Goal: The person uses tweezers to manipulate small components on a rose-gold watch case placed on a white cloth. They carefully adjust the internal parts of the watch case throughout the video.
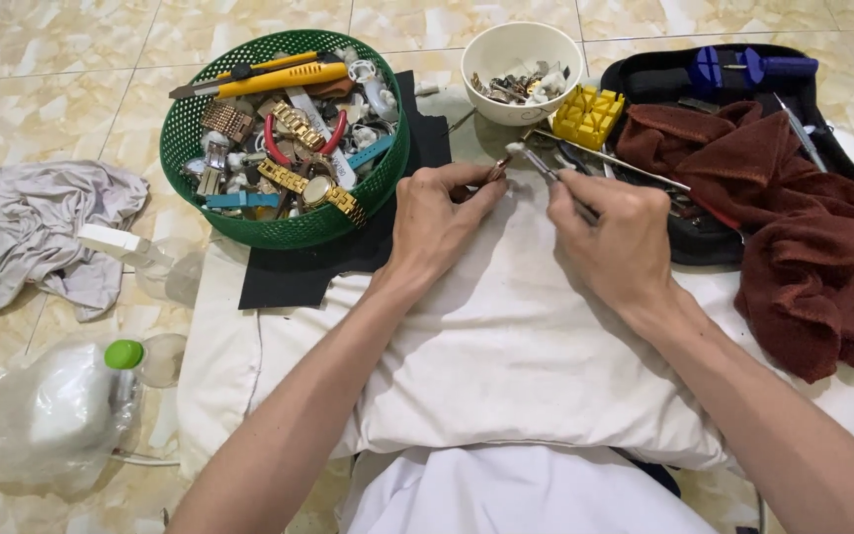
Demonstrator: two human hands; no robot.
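over pillow [506, 336]: l hand [435, 222] pinches watch part [497, 170], r hand [610, 232] tool [546, 170].

The white pillow [506, 336] in the middle is matt, soft cloth, slightly creased, and the floor [51, 89] around it is glossy, marbled cream tile. At the far left a green basket [190, 148] of perforated plastic holds shiny gold and steel metal watch bands [300, 178], while the white bowl [521, 49] beside it looks smooth and glazed. To the right lies a rough, reddish-brown terry towel [803, 237] over a black matt tray [644, 79], next to a yellow plastic block [587, 115]; the thin tool [546, 170] in the right hand [613, 232] is bright metal.
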